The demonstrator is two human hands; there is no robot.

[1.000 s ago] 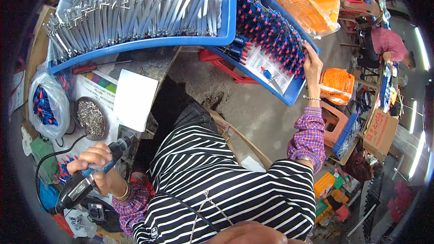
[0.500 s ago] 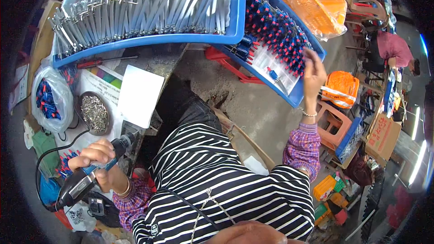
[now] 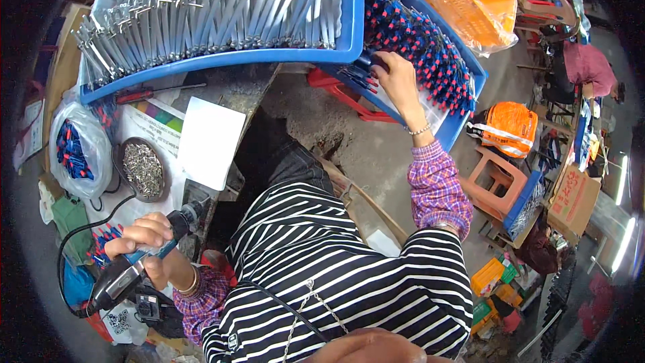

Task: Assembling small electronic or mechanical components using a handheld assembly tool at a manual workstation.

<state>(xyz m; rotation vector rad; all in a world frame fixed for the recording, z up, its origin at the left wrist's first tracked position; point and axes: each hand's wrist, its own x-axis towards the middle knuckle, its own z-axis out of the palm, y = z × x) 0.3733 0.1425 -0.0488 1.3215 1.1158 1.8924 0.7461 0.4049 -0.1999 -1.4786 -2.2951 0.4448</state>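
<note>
My left hand (image 3: 149,238) is wrapped round a corded blue-and-black power driver (image 3: 131,262), its nose pointing toward a metal fitting (image 3: 195,203) at the bench edge. My right hand (image 3: 398,81) reaches into the left end of the right-hand blue tray (image 3: 463,119). Its bent fingers are at a bunch of blue parts with red tips (image 3: 359,72); what they pinch, if anything, is hidden. Beyond that hand, many blue-and-red parts (image 3: 430,47) stand in close rows. My wrist and forearm cover some of the tray's white lining.
A large blue tray (image 3: 222,59) of metal strips (image 3: 201,13) spans the far side. On the bench are a white pad (image 3: 211,141), a bowl of small metal pieces (image 3: 142,168), a bag of blue-and-red parts (image 3: 77,151) and a red-handled screwdriver (image 3: 138,95). Right stands a stool (image 3: 497,178).
My right hand has moved left, from the rows at the tray's right side to the bunch at its left end. My left hand keeps its grip on the driver, almost still.
</note>
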